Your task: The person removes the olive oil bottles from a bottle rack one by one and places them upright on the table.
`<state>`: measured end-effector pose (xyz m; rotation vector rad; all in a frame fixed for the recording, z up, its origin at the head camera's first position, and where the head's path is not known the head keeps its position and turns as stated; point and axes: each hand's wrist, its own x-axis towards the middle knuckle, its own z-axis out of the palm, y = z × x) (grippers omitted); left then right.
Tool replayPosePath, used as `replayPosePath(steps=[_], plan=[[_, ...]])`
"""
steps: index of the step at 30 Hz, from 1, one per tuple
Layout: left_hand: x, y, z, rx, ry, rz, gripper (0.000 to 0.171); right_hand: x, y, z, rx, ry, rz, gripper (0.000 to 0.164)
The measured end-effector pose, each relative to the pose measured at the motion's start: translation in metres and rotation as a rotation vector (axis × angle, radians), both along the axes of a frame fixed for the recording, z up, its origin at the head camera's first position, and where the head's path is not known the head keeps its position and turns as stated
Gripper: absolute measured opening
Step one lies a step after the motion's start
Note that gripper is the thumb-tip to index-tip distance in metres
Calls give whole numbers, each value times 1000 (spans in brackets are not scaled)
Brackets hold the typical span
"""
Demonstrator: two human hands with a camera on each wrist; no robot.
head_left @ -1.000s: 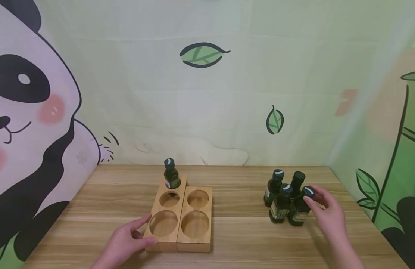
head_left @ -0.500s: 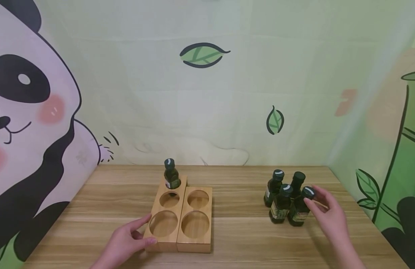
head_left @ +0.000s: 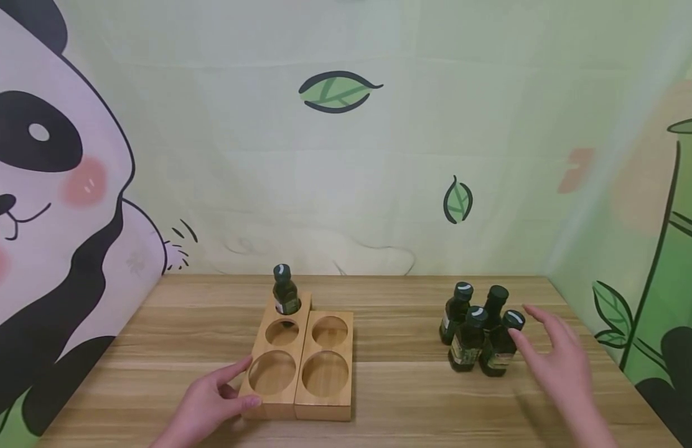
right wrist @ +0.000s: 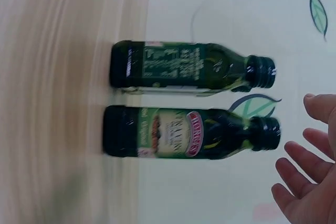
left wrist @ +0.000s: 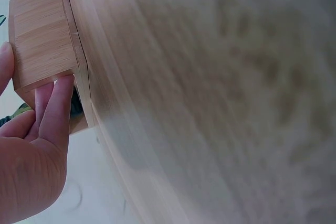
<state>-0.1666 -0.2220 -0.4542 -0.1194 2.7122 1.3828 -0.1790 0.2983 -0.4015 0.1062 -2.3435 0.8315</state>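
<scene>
My left hand (head_left: 211, 392) grips the front left corner of a wooden bottle holder (head_left: 279, 346), made of two blocks side by side with round holes. In the left wrist view its fingers (left wrist: 55, 111) bend at the block's end (left wrist: 44, 35). One small dark bottle (head_left: 286, 292) stands in the holder's back left hole. On the right, my right hand (head_left: 561, 358) is spread beside a dark green glass bottle with a black cap (head_left: 497, 354), holding nothing. In the right wrist view the fingers are apart from the cap of a labelled olive oil bottle (right wrist: 173, 134).
Several upright bottles stand close together on the right, among them a front left one (head_left: 466, 345) and a back left one (head_left: 454, 320). The wooden table (head_left: 402, 373) ends at a printed cloth backdrop (head_left: 379, 205) behind.
My right hand has spread its thumb and fingers and drawn slightly right, away from the bottle cap. The left hand, holder and bottles have stayed in place.
</scene>
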Motion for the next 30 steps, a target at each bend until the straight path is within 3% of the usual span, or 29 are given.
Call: replayPosePath(steps=[6,17,30], plan=[[0,1,0,-1,1,3,84,4,-15,10,69,138,82,51],[0,1,1,-1,-6,-1,85,2,-45,16,144,229,207,55],[0,-1,-2,10,4,-6,85,-7,-88,11,150,213,349,58]])
